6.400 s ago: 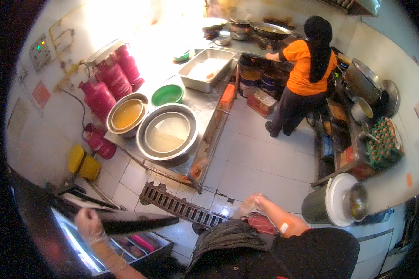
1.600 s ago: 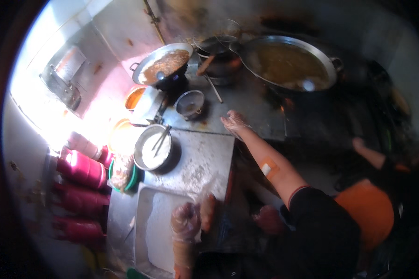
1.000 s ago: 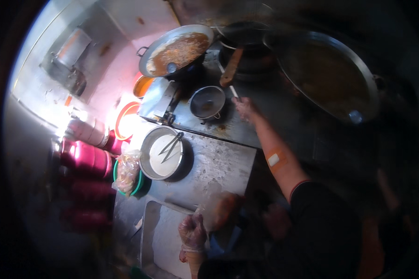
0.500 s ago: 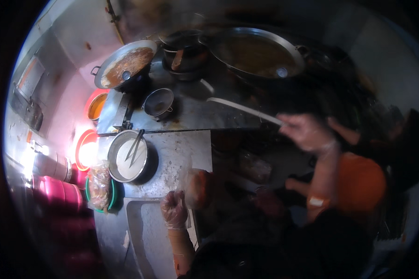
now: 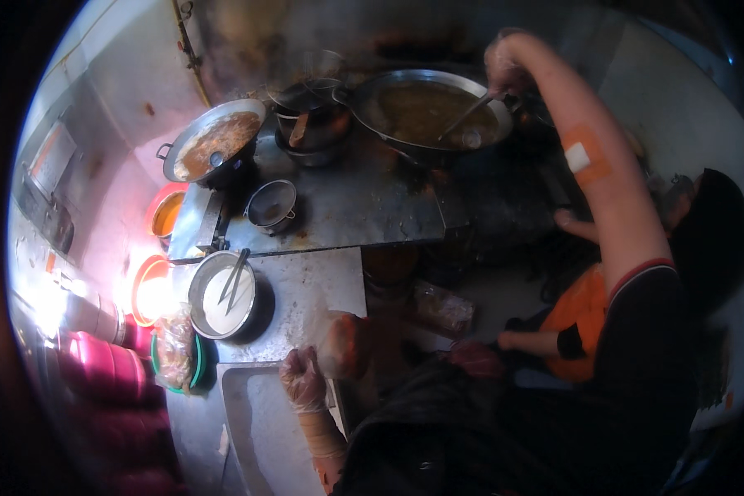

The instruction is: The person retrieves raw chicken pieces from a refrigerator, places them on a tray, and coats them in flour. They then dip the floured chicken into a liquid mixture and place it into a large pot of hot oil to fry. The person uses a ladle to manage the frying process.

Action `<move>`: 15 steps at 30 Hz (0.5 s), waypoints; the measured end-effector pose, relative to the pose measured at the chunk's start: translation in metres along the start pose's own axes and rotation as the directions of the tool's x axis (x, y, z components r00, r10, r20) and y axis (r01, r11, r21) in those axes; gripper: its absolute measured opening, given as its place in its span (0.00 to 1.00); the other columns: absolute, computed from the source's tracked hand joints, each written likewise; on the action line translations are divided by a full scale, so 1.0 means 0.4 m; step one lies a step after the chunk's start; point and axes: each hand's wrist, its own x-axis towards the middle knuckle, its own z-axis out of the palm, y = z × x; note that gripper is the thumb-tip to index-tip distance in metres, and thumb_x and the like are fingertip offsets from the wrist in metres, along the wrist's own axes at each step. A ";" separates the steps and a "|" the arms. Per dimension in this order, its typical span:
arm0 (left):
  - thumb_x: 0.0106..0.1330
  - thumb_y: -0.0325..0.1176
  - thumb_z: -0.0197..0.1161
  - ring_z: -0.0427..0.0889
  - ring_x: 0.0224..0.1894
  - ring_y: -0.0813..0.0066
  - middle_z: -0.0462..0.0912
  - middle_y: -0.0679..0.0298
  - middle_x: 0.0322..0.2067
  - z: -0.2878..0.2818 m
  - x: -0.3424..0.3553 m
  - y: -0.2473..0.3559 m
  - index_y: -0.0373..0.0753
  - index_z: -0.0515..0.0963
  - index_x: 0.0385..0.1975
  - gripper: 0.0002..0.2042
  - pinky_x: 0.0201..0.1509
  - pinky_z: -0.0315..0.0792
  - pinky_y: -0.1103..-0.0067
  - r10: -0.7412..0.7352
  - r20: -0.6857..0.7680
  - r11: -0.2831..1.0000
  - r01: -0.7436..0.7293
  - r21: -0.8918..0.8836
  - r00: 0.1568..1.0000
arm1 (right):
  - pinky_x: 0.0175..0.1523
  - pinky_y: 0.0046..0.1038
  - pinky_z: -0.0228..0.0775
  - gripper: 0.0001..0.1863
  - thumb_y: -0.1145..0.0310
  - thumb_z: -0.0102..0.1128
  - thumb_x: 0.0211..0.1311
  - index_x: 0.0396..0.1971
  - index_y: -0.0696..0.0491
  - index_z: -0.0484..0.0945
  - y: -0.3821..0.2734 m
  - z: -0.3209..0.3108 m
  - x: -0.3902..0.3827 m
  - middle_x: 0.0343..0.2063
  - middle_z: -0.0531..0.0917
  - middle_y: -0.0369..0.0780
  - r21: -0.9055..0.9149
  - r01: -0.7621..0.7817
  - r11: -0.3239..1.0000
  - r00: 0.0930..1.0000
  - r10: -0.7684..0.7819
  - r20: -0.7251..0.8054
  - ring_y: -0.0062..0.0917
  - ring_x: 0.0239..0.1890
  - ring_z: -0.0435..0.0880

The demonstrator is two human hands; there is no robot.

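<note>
My right hand (image 5: 508,64), in a clear plastic glove, is stretched out to the far right and closed on the handle of a ladle (image 5: 465,116). The ladle's lower end dips into brownish liquid in a large wok (image 5: 364,93), so its bowl is hidden. Close to my body, my left hand (image 5: 303,382), also gloved, is closed on the gathered edge of a clear plastic bag (image 5: 329,345). Something reddish-orange shows inside that bag, too unclear to name.
A second wok (image 5: 252,107) with brown food, a dark pot (image 5: 326,132) and a strainer (image 5: 271,204) occupy the stove. Tongs (image 5: 238,277) rest in a bowl (image 5: 215,329) of white stuff. A co-worker in an orange garment (image 5: 572,318) is at the right.
My right hand has swung forward, carrying the ladle from above the stove's near part into the large wok. My left hand keeps its hold on the bag, nearly still.
</note>
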 end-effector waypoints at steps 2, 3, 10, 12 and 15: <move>0.72 0.33 0.68 0.68 0.30 0.81 0.72 0.71 0.23 0.006 -0.003 0.013 0.36 0.74 0.26 0.13 0.34 0.65 0.77 -0.002 -0.049 0.997 0.005 0.076 0.999 | 0.44 0.35 0.83 0.17 0.56 0.68 0.67 0.48 0.52 0.87 -0.018 0.008 0.044 0.36 0.89 0.39 0.009 0.031 0.999 0.999 -0.032 0.039 0.28 0.35 0.88; 0.72 0.32 0.67 0.68 0.29 0.83 0.72 0.72 0.23 0.008 -0.003 0.020 0.38 0.72 0.24 0.14 0.34 0.65 0.78 0.055 -0.043 0.972 -0.043 0.231 0.998 | 0.45 0.35 0.83 0.18 0.56 0.68 0.67 0.48 0.52 0.86 -0.026 0.019 0.067 0.37 0.90 0.39 0.032 0.031 0.999 0.998 -0.033 0.051 0.29 0.36 0.88; 0.72 0.30 0.66 0.63 0.27 0.88 0.69 0.76 0.21 0.027 0.014 0.059 0.42 0.67 0.20 0.18 0.30 0.59 0.82 0.147 -0.016 0.897 -0.127 0.423 0.989 | 0.53 0.40 0.80 0.17 0.62 0.67 0.62 0.50 0.52 0.87 -0.059 0.194 0.262 0.51 0.89 0.41 0.025 0.113 0.993 0.994 -0.113 0.010 0.35 0.49 0.88; 0.73 0.30 0.66 0.61 0.27 0.88 0.68 0.77 0.20 0.033 0.024 0.068 0.42 0.66 0.20 0.19 0.29 0.58 0.82 0.169 0.015 0.845 -0.153 0.512 0.986 | 0.55 0.40 0.80 0.17 0.66 0.65 0.60 0.48 0.52 0.88 -0.064 0.261 0.324 0.53 0.87 0.43 0.000 0.107 0.994 0.992 -0.107 -0.070 0.37 0.52 0.88; 0.72 0.30 0.66 0.61 0.26 0.88 0.66 0.77 0.19 0.043 0.035 0.082 0.43 0.65 0.19 0.20 0.28 0.58 0.81 0.043 0.000 0.888 -0.038 0.459 0.999 | 0.58 0.41 0.79 0.18 0.70 0.63 0.56 0.48 0.51 0.89 -0.074 0.340 0.411 0.56 0.85 0.46 0.147 0.087 0.985 0.978 -0.056 -0.201 0.41 0.58 0.86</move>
